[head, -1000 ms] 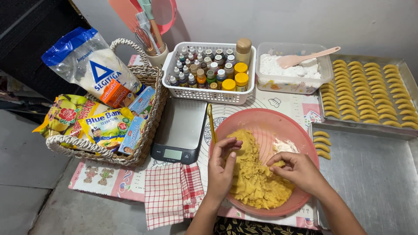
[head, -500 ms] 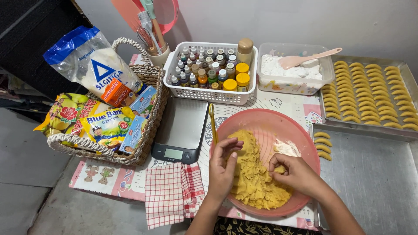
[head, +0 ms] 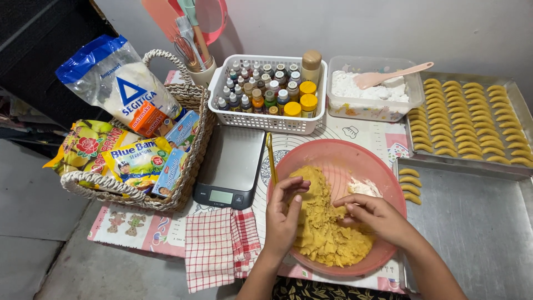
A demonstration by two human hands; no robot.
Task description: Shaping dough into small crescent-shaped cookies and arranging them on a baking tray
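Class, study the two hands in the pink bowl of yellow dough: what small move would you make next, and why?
Probably pinch off a small piece from the dough with the right hand, whose fingertips already rest on the heap, while the left hand steadies its other side. The near tray holds only a few shaped crescents; the far tray looks full.

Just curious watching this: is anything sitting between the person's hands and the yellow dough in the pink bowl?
Nothing visible. The left hand and right hand both rest directly on the crumbly yellow dough inside the round pink plastic bowl.
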